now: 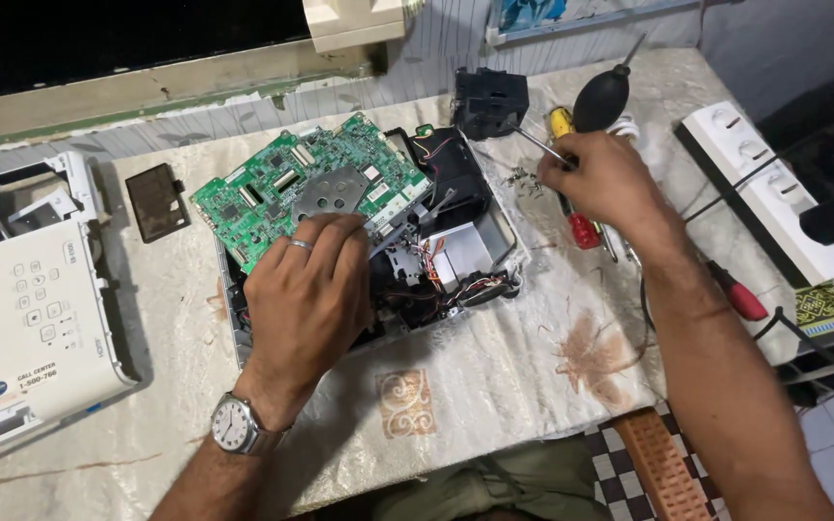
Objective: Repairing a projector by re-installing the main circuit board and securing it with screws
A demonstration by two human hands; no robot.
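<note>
An opened projector chassis (475, 246) lies on the table with a green circuit board (272, 193) tilted up over it. My left hand (306, 294), with a ring and a wristwatch, rests on the board's near edge by a grey metal plate (330, 190). My right hand (610, 178) is closed on a thin metal tool (536, 143) whose shaft points left, above the table to the right of the chassis. Red and white wires (433, 260) show inside the chassis.
A white projector cover (26, 309) lies at the left, a dark small panel (156, 201) beside it. A black housing (489, 99), a black rubber air blower (600, 96), a yellow-handled and red-handled screwdrivers (740, 294) and a white power strip (774, 188) sit at the right.
</note>
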